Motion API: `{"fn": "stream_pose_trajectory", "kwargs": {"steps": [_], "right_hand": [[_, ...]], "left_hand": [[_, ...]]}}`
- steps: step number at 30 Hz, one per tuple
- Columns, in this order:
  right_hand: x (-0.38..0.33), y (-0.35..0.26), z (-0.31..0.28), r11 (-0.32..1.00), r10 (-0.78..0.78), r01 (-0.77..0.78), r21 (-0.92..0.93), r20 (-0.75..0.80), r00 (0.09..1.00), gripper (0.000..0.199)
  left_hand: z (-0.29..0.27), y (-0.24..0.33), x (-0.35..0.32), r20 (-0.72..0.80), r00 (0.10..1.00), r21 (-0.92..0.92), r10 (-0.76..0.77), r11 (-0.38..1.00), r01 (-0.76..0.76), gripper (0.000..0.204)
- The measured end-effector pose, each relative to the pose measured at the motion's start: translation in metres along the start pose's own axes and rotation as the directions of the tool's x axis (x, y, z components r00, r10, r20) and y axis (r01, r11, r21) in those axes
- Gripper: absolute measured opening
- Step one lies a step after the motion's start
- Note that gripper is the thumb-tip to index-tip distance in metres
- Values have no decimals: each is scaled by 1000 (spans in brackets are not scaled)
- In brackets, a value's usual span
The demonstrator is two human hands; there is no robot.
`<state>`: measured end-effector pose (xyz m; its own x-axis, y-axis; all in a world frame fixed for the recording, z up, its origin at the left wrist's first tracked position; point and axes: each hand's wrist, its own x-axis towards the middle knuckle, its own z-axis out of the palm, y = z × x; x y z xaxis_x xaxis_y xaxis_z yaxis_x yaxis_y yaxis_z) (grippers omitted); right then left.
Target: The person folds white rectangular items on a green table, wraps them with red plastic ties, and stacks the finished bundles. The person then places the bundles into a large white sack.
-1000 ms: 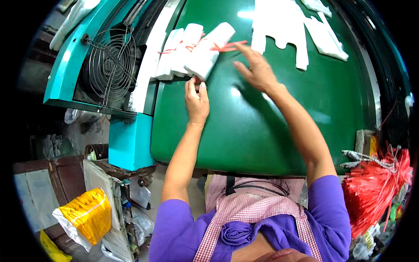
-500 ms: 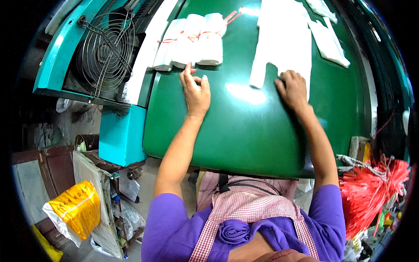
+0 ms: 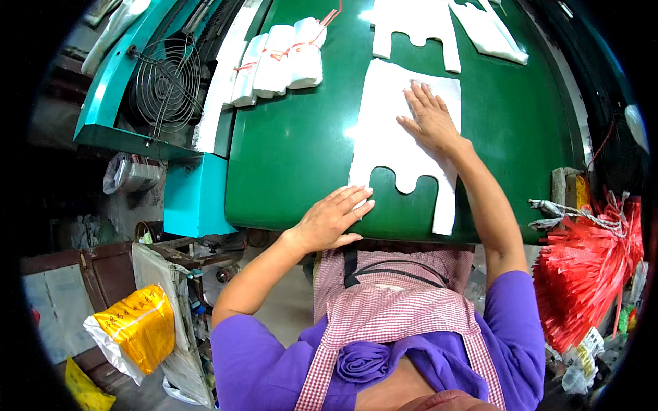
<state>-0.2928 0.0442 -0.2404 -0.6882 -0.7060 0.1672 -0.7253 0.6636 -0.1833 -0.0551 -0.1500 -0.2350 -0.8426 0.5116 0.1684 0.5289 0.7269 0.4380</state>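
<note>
A flat white stack of plastic vest bags (image 3: 394, 140), with handle straps and a notched edge toward me, lies on the green table (image 3: 295, 164). My right hand (image 3: 432, 122) rests flat on its upper right part, fingers spread. The fingers of my left hand (image 3: 332, 218) lie stretched over the stack's left handle strap, close to the table's front edge. Just beyond is another white stack of vest bags (image 3: 415, 20), its handle cut-outs also facing me. Neither hand grips anything.
Several rolled white bag bundles (image 3: 277, 61) tied with red strips lie at the back left. More white bags (image 3: 490, 34) are at the back right. A caged fan (image 3: 166, 85) stands left of the table; a bunch of red plastic strips (image 3: 586, 274) hangs at the right.
One stack of bags has come toward me, apart from the stack behind it. My left hand moved from near the tied bundles to the front edge; my right hand now lies flat.
</note>
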Motion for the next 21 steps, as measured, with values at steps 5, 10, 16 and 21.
{"fn": "stream_pose_trajectory", "kwargs": {"steps": [5, 10, 16, 21], "right_hand": [[-104, -6, -44, 963, -194, 185, 195, 28, 981, 81], [-197, -23, -58, 983, -183, 174, 63, 453, 873, 84], [-193, -7, -51, 906, -297, 280, 317, 6, 955, 55], [-139, -25, -52, 723, -155, 119, 681, -7, 988, 35]], "left_hand": [[25, 0, -33, -98, 986, 21, 132, 991, -130, 59], [16, 5, -29, -206, 977, 62, 52, 997, -40, 39], [-6, -15, 21, -258, 965, -230, -55, 973, -6, 16], [6, -11, 109, -142, 966, -74, -217, 975, 208, 19]]}}
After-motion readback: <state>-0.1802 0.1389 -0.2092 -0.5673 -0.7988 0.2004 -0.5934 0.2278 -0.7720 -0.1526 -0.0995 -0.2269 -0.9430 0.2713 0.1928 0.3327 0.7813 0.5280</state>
